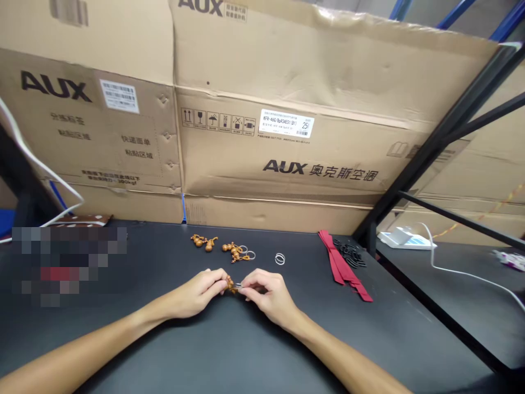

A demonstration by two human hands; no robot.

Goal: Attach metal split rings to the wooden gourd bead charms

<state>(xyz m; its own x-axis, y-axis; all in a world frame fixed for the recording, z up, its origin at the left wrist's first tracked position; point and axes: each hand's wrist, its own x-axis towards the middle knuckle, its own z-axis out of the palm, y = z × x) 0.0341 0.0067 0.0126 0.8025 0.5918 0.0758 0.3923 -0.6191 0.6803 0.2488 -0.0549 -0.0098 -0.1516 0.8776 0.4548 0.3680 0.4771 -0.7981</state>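
Low over the dark tabletop, my left hand [207, 291] pinches a brown wooden gourd charm [230, 283] with an orange cord, partly hidden by the fingers. Facing it, my right hand [268, 295] has thumb and fingers closed on a silver key ring [237, 285], which meets the charm between both hands. Just beyond them lie gourd charms [235, 253] with silver rings attached. Left of these are more gourd charms [209, 245] on which no ring shows. Two loose key rings [279, 259] rest beyond my right hand, overlapping.
Red ribbon strips [342, 265] and a pile of black pieces [350, 255] lie at the table's right. Large cardboard sheets [279, 164] stand along the back. A black metal frame [430, 142] slants up at the right. The left part is blurred by pixelation.
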